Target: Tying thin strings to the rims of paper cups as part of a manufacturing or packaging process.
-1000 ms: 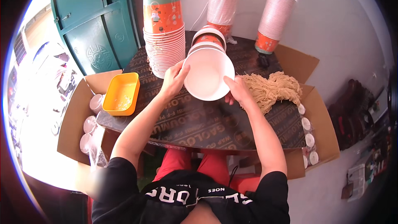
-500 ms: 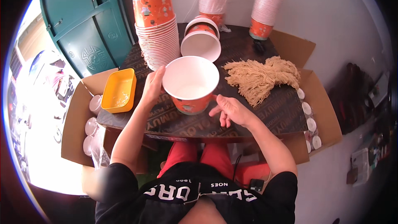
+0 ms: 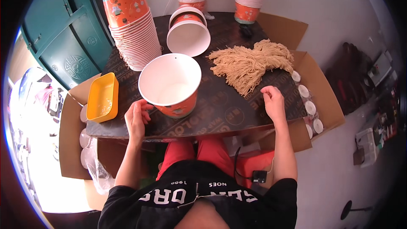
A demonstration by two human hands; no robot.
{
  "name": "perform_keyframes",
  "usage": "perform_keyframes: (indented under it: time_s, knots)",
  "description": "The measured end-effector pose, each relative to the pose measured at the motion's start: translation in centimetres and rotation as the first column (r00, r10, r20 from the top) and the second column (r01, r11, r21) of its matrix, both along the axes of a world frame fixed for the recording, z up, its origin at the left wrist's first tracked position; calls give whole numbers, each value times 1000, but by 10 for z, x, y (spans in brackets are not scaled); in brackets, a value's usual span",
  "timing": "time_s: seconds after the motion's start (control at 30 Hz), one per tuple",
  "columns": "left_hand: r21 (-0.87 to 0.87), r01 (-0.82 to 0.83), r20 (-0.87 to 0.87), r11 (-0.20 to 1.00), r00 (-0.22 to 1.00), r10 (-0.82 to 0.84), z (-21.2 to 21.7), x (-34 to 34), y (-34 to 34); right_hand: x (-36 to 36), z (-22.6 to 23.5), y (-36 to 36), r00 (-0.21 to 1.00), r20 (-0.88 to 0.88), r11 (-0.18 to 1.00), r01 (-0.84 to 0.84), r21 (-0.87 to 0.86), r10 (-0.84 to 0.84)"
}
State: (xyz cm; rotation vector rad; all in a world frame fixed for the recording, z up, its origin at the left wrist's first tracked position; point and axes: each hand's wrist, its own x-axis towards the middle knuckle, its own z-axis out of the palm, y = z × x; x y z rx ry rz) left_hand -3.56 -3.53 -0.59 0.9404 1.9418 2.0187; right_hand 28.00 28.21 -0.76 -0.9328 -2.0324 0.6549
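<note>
A paper bucket (image 3: 170,80) with a white inside and an orange printed wall stands near the table's front edge. One small dark hole shows just under its far rim. My left hand (image 3: 136,119) is beside the bucket's lower left side, fingers loosely bent and a little apart, with nothing visible in them. To the right, my right hand (image 3: 273,101) hovers over the table with its fingertips drawn together; whether they pinch anything is hidden. Just beyond it lies a bundle of tan cord strands (image 3: 250,63).
A tall stack of nested buckets (image 3: 137,38) with cords along their rims stands at back left. Tipped buckets (image 3: 188,38) lie behind the upright one. A yellow tray (image 3: 103,97) sits left. Wrapped stacks (image 3: 248,0) stand behind; open cartons (image 3: 324,101) flank the table.
My left hand has let go of the bucket's rim and dropped to its lower left. My right hand has moved right, away from the bucket toward the cords, its fingers closing. The view has shifted.
</note>
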Motion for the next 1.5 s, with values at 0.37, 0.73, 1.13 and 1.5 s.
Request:
perform_keyframes:
  time_s: [0.37, 0.73, 1.13, 1.5]
  knots:
    - [54, 26, 117, 998, 993, -32, -16, 2, 3, -24, 18, 45, 952, 263, 882, 253, -398, -155]
    - [23, 49, 107, 999, 993, -52, -18, 1, 4, -23, 16, 61, 861, -504, 640, -347, -685, -73]
    - [-25, 97, 67, 995, 993, -95, -14, 2, 8, 32, 7, 45, 878, 150, 874, 408, 263, -455]
    - [-65, 56, -24, 996, 998, -57, -14, 7, 9, -17, -8, 59, 926, 252, 944, 315, -97, -282]
